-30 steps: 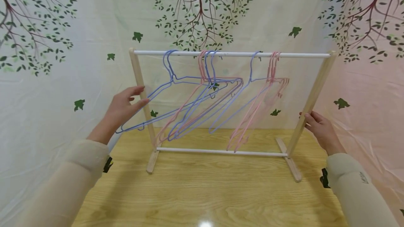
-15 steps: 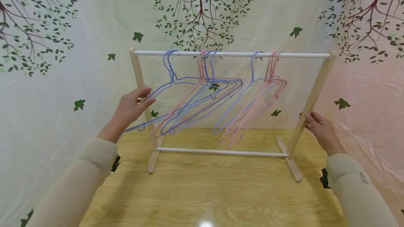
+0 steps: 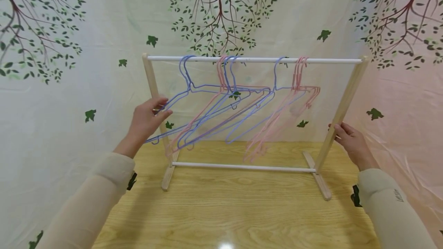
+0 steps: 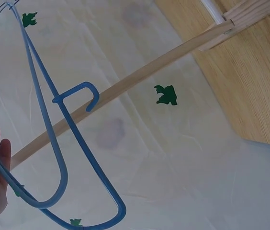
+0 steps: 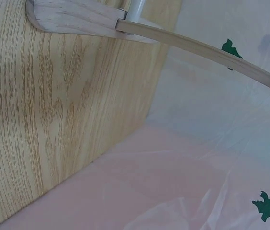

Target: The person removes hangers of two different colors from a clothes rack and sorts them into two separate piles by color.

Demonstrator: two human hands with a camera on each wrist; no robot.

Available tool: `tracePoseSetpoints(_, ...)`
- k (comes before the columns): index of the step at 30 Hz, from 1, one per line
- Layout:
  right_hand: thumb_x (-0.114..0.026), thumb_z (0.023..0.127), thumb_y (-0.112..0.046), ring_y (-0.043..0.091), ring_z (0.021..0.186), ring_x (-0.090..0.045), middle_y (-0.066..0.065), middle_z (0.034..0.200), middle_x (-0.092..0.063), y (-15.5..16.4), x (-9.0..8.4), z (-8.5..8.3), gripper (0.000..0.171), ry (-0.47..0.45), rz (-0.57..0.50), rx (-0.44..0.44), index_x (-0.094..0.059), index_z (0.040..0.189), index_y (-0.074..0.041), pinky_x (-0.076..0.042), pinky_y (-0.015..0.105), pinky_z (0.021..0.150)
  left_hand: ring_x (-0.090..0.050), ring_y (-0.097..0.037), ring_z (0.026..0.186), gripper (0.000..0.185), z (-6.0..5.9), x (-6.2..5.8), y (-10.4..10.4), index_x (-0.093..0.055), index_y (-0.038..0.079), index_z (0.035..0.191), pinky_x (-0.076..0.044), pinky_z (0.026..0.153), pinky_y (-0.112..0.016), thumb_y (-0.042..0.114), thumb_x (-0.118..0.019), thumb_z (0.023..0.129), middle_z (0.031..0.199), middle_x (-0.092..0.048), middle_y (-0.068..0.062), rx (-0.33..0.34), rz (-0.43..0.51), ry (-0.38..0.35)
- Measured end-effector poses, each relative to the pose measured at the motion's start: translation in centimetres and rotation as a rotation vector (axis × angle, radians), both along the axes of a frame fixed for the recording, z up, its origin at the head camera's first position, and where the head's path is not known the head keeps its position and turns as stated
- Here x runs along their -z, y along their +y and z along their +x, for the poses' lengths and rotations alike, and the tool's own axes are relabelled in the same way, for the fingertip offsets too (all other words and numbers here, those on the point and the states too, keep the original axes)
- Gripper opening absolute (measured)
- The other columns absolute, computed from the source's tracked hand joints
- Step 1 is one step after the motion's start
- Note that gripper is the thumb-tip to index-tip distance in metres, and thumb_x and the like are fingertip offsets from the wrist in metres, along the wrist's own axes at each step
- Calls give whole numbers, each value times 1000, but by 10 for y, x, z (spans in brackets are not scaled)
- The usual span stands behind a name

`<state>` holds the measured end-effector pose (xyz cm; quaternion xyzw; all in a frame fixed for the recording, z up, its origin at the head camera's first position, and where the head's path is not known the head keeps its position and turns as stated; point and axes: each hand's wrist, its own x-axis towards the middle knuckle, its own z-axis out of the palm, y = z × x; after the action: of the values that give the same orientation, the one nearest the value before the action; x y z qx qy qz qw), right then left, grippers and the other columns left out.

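Note:
A small garment rack with a white top bar (image 3: 259,60) carries several blue and pink wire hangers. My left hand (image 3: 142,120) is at the left end, thumb and fingers spread apart around the outer arm of the leftmost blue hangers (image 3: 178,98). In the left wrist view, the rounded end of a blue hanger (image 4: 84,139) crosses in front of the fingers (image 4: 3,153). Pink hangers (image 3: 298,76) hang in a bunch toward the right. My right hand (image 3: 353,145) grips the wooden right post (image 3: 340,114), thumb in front and fingers behind.
The rack's wooden feet (image 3: 322,185) stand on a wood-grain table (image 3: 221,206), joined by a white lower bar (image 3: 242,166). Behind hangs a pale curtain (image 3: 104,30) printed with branches and leaves. The left post (image 3: 151,78) stands beside my left hand.
My left hand has moved right, inward past the left post. Hangers sway slightly on the bar while their hooks keep their places. The right hand stays put.

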<state>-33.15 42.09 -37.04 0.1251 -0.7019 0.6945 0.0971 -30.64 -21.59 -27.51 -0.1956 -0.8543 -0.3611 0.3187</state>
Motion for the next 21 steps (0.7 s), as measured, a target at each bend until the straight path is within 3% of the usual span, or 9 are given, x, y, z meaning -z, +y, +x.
tracePoseSetpoints(9,-53,102,-26,-5,100,-60,-17,109,-66,-1,0,-1,30,-13,3,16,-55,131,-17,-50,11,79,-70,-36,85,29,-2,2,6,-69,-6,111,-57,74,-45,1,-78,84,102,-70,-23,-71,3,94)
tracePoseSetpoints(12,-53,102,-26,-5,99,-61,-17,108,-66,-1,0,0,28,-8,1,9,-56,129,-18,-50,11,79,-71,-33,81,25,-1,2,7,-70,-5,107,-56,70,-31,0,-77,84,99,-72,-21,-88,-6,108)
tracePoseSetpoints(17,-52,103,-22,-5,98,-62,-16,108,-66,-1,1,0,30,25,-25,-10,-53,132,-13,-49,11,80,-70,-31,75,15,-1,3,9,-73,-4,100,-40,65,-6,-1,-74,86,89,-73,-19,-111,-11,150)
tracePoseSetpoints(21,-52,103,-23,-5,98,-61,-16,108,-66,-1,1,0,40,22,-17,2,-47,138,-5,-49,11,79,-69,-27,71,10,-3,4,10,-76,-4,95,-46,63,-18,0,-73,86,83,-73,-16,-142,-35,213)
